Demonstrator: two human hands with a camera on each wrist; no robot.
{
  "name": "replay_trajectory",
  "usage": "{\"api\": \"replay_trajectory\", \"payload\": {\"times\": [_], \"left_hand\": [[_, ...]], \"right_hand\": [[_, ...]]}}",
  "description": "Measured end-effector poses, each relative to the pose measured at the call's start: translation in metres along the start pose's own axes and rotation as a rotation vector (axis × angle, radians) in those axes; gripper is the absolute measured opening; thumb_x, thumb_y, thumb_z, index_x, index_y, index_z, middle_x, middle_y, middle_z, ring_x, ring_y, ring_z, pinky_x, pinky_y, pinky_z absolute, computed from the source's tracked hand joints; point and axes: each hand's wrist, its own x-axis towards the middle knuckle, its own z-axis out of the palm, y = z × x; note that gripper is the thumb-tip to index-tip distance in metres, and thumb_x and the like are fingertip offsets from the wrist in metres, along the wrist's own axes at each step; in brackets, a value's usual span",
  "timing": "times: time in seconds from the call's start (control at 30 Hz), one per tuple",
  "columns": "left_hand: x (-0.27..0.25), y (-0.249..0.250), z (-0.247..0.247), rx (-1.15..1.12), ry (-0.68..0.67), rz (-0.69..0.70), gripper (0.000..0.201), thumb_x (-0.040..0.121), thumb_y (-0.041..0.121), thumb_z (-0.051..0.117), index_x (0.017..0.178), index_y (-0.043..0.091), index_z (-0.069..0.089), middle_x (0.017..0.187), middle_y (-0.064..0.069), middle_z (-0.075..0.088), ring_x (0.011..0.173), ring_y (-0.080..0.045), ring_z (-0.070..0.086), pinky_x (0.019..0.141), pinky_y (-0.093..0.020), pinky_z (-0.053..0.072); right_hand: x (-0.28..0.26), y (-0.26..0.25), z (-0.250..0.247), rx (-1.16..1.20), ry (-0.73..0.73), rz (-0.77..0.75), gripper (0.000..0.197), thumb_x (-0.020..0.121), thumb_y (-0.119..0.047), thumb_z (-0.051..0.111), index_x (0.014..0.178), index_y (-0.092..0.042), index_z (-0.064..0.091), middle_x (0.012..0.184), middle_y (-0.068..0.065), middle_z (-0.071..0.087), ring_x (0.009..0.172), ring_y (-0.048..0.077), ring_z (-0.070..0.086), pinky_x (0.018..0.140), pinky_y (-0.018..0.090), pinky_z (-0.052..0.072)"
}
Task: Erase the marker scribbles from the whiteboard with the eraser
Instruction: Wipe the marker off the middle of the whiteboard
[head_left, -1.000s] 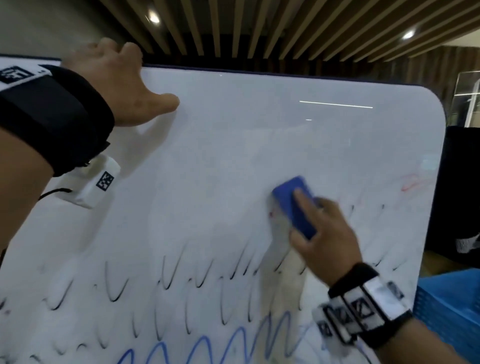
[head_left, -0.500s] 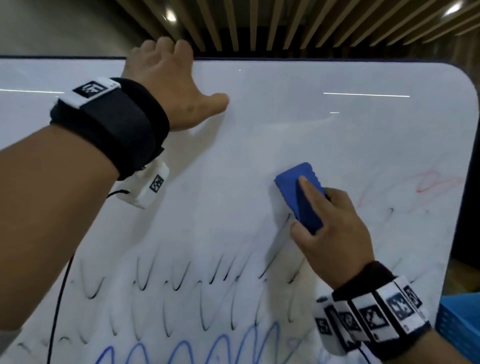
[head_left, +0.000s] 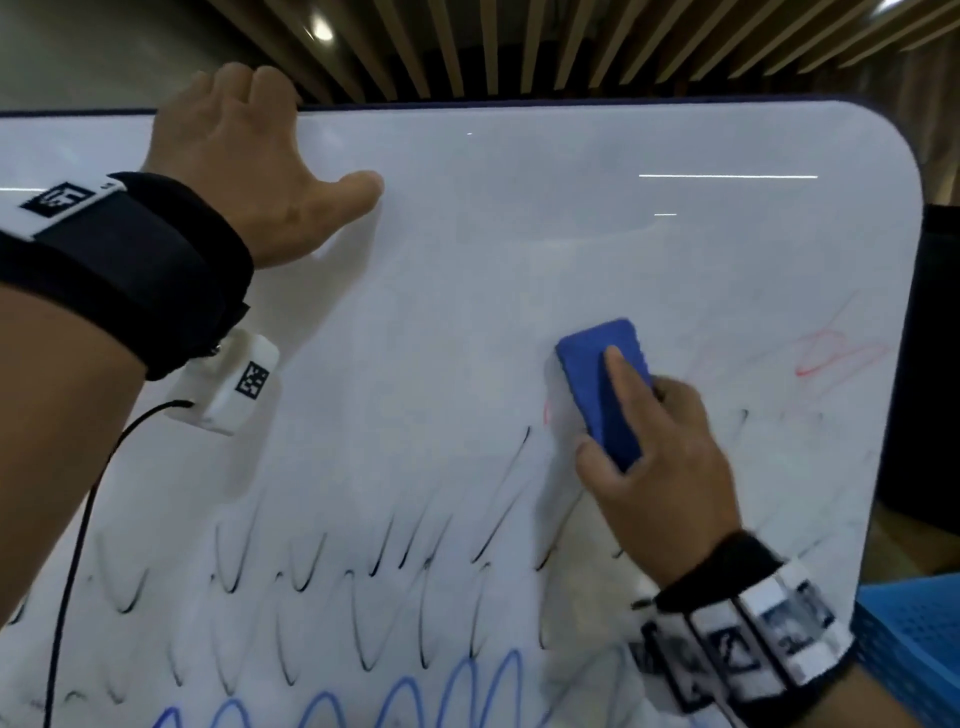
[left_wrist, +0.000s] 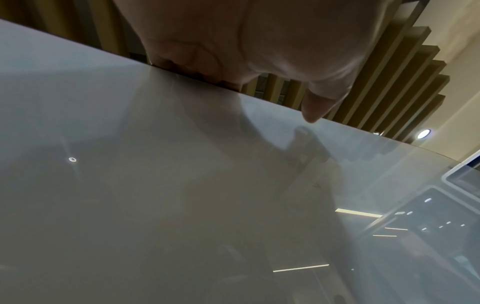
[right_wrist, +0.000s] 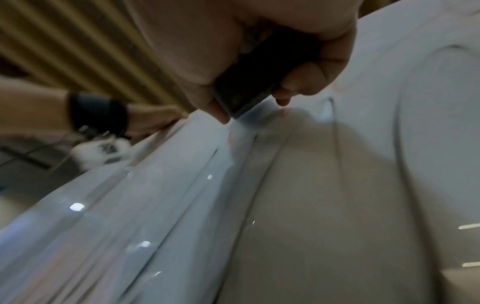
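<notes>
My right hand (head_left: 644, 457) grips the blue eraser (head_left: 597, 379) and presses it flat on the whiteboard (head_left: 467, 291), forefinger along its back. In the right wrist view the eraser (right_wrist: 249, 88) shows dark between thumb and fingers of the right hand (right_wrist: 233, 51). Black scribbles (head_left: 384, 561) run in a row below and left of the eraser, a blue wavy line (head_left: 405, 696) under them, faint red marks (head_left: 826, 358) to its right. My left hand (head_left: 244, 171) holds the board's top edge, fingers hooked over it, thumb on the front; the left wrist view shows that left hand (left_wrist: 246, 51) too.
A blue perforated crate (head_left: 914, 634) stands beyond the board's lower right corner. A wooden slat ceiling (head_left: 519, 47) is above the board. A black cable (head_left: 78, 545) hangs from my left wrist camera in front of the board's left part.
The right hand has slid the eraser a little up and to the right over the board. The head view has shifted left, so the board's right edge and the red marks show more. The left hand keeps its hold.
</notes>
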Motion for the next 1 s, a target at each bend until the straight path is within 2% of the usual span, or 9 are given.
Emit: {"api": "replay_trajectory", "payload": {"times": [0.13, 0.2, 0.4, 0.53, 0.63, 0.7, 0.83, 0.9, 1.0], "left_hand": [[0.002, 0.001, 0.001, -0.003, 0.019, -0.005, 0.085, 0.079, 0.078, 0.043, 0.112, 0.0, 0.048, 0.109, -0.025, 0.051, 0.104, -0.042, 0.049, 0.095, -0.053, 0.04], [0.001, 0.001, 0.002, -0.021, 0.037, -0.005, 0.075, 0.081, 0.076, 0.046, 0.102, 0.004, 0.045, 0.099, -0.019, 0.046, 0.093, -0.036, 0.044, 0.09, -0.052, 0.041], [-0.003, 0.004, 0.003, -0.007, 0.079, -0.026, 0.079, 0.086, 0.072, 0.051, 0.113, -0.002, 0.05, 0.11, -0.027, 0.052, 0.105, -0.045, 0.05, 0.092, -0.054, 0.041], [0.002, 0.001, 0.006, -0.018, 0.089, -0.033, 0.078, 0.089, 0.073, 0.053, 0.116, 0.0, 0.049, 0.11, -0.026, 0.053, 0.104, -0.045, 0.051, 0.092, -0.056, 0.042], [0.012, -0.011, 0.013, -0.056, 0.082, -0.046, 0.086, 0.079, 0.09, 0.045, 0.108, 0.009, 0.048, 0.097, -0.02, 0.052, 0.091, -0.042, 0.053, 0.086, -0.059, 0.05], [0.018, -0.023, 0.021, -0.059, 0.07, -0.053, 0.09, 0.071, 0.099, 0.041, 0.106, 0.016, 0.047, 0.093, -0.016, 0.052, 0.085, -0.041, 0.055, 0.083, -0.062, 0.052], [0.02, -0.03, 0.028, -0.108, 0.067, -0.064, 0.086, 0.069, 0.1, 0.046, 0.102, 0.02, 0.049, 0.092, -0.016, 0.056, 0.084, -0.042, 0.057, 0.08, -0.063, 0.054], [0.019, -0.028, 0.026, -0.144, 0.078, -0.074, 0.084, 0.07, 0.098, 0.048, 0.1, 0.019, 0.052, 0.092, -0.017, 0.057, 0.083, -0.041, 0.058, 0.079, -0.061, 0.054], [0.02, -0.031, 0.025, -0.166, 0.099, -0.063, 0.082, 0.071, 0.096, 0.05, 0.1, 0.02, 0.057, 0.09, -0.015, 0.06, 0.08, -0.039, 0.059, 0.077, -0.059, 0.055]], "right_hand": [[-0.093, -0.019, 0.037, -0.02, -0.318, -0.119, 0.077, 0.069, -0.044, 0.057, 0.143, -0.039, 0.037, 0.115, 0.007, 0.055, 0.078, 0.026, 0.064, 0.052, 0.027, 0.051], [-0.099, -0.017, 0.036, -0.034, -0.422, -0.151, 0.077, 0.066, -0.046, 0.055, 0.141, -0.045, 0.038, 0.111, 0.001, 0.057, 0.077, 0.022, 0.064, 0.05, 0.024, 0.05], [0.001, 0.016, -0.012, -0.011, 0.029, 0.005, 0.068, 0.078, -0.039, 0.065, 0.142, -0.033, 0.044, 0.116, 0.008, 0.052, 0.084, 0.024, 0.058, 0.062, 0.031, 0.052], [-0.054, 0.004, 0.009, -0.023, -0.218, -0.074, 0.074, 0.071, -0.041, 0.063, 0.142, -0.035, 0.041, 0.114, 0.006, 0.052, 0.079, 0.025, 0.061, 0.057, 0.027, 0.051], [-0.087, 0.009, 0.018, -0.102, -0.466, -0.211, 0.078, 0.066, -0.051, 0.056, 0.141, -0.047, 0.034, 0.11, -0.003, 0.056, 0.077, 0.02, 0.063, 0.051, 0.025, 0.051], [-0.053, 0.021, 0.001, -0.122, -0.367, -0.202, 0.072, 0.068, -0.049, 0.055, 0.139, -0.045, 0.04, 0.11, -0.003, 0.057, 0.079, 0.02, 0.063, 0.055, 0.026, 0.051], [0.024, 0.051, -0.039, -0.043, 0.072, -0.035, 0.069, 0.077, -0.039, 0.061, 0.143, -0.033, 0.044, 0.113, 0.007, 0.054, 0.079, 0.021, 0.055, 0.064, 0.03, 0.049], [0.017, 0.053, -0.036, -0.04, 0.06, 0.005, 0.071, 0.078, -0.039, 0.06, 0.145, -0.03, 0.04, 0.113, 0.008, 0.051, 0.078, 0.018, 0.05, 0.063, 0.026, 0.044], [-0.055, 0.04, -0.004, -0.045, -0.195, -0.113, 0.075, 0.071, -0.043, 0.057, 0.144, -0.033, 0.038, 0.113, 0.007, 0.051, 0.077, 0.024, 0.06, 0.056, 0.025, 0.048]]}}
